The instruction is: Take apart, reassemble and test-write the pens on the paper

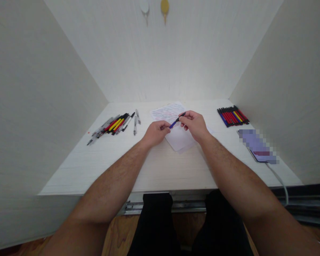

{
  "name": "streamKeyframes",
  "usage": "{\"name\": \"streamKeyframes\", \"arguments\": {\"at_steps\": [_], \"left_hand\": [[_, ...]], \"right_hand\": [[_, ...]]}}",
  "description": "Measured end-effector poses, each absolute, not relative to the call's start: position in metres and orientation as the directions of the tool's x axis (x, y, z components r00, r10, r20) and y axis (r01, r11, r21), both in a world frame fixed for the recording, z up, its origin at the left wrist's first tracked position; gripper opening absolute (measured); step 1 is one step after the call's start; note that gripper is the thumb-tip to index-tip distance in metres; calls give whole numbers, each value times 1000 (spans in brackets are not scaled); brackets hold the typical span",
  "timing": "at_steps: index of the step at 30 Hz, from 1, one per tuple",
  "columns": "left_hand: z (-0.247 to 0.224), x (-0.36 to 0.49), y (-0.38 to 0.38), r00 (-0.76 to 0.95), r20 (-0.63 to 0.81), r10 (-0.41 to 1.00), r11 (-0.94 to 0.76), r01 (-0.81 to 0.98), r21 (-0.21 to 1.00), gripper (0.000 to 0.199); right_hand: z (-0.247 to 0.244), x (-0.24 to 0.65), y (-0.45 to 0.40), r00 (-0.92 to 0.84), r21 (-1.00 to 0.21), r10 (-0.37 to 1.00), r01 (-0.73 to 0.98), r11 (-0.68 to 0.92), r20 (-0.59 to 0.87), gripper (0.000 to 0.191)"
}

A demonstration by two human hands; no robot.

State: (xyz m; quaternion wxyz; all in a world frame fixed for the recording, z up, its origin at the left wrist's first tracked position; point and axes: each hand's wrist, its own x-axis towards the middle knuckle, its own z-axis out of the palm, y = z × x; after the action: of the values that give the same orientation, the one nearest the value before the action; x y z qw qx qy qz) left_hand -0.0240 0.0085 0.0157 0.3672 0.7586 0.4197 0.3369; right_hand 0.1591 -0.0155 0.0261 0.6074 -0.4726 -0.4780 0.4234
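Between my two hands is a blue pen (173,124) with a black end, tilted up to the right above the paper. My left hand (157,133) pinches its lower blue end. Near the black end, the fingers of my right hand (194,124) are closed on the same pen. Under and behind the hands lie a white sheet (180,138) and a paper covered in coloured scribbles (168,111). To the left is a loose pile of pens (114,124) in clear, red, yellow, black and white. A neat row of red, blue and yellow pens (232,116) lies to the right.
A few clear pen pieces (135,124) lie right of the pile. At the right edge of the table (160,170) lies a phone (257,145) with a white cable (280,179). Walls enclose the table at both sides and back, with two hooks (164,7) on the back wall.
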Motion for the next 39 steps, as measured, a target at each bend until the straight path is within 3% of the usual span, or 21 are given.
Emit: {"name": "streamKeyframes", "arguments": {"at_steps": [20, 30, 34, 37, 39], "left_hand": [[18, -20, 0, 353, 321, 879, -461, 460, 759, 15], [19, -20, 0, 347, 310, 885, -449, 464, 763, 14], [18, -21, 5, 386, 256, 886, -405, 378, 833, 17], [19, -21, 7, 435, 132, 891, -279, 294, 914, 20], [21, -21, 6, 460, 69, 885, -200, 244, 949, 22]], "right_hand": [[24, 158, -17, 232, -979, 953, 93, 179, 196, 21], [23, 164, -18, 213, -969, 958, 198, 148, 190, 51], [25, 166, -16, 210, -989, 967, 35, 142, 146, 43], [27, 167, -15, 163, -982, 979, -127, 140, 118, 25], [29, 167, -16, 141, -975, 983, -174, 140, 116, 27]]}}
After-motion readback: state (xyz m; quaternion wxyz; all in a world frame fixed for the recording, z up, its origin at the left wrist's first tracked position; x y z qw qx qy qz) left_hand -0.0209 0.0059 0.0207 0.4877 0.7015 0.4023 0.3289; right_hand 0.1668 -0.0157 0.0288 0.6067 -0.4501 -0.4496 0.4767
